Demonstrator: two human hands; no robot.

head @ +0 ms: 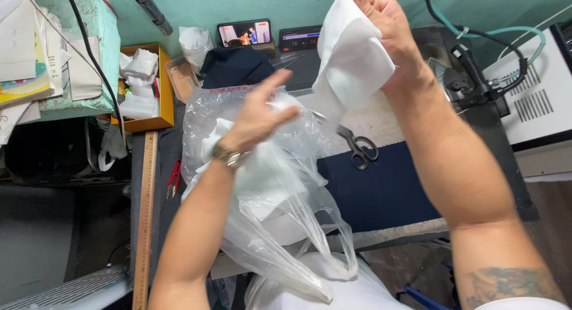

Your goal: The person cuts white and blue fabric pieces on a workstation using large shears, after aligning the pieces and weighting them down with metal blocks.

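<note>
right hand [381, 24] raised, pinching white cloth [351, 59] above counter [381, 191]. left hand [259, 116] half open, blurred, empty, over clear bag [268, 191]. step: taking cloth out; next needs second grip.

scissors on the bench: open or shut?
Shut. The scissors lie flat on the table with both black handle loops side by side and the blades together, partly hidden behind the clear plastic bag.

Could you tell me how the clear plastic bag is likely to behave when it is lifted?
The clear plastic bag looks thin and crumpled, so probably floppy. Its handles droop off the table edge, suggesting little weight. The glossy film may slip in the left hand.
</note>
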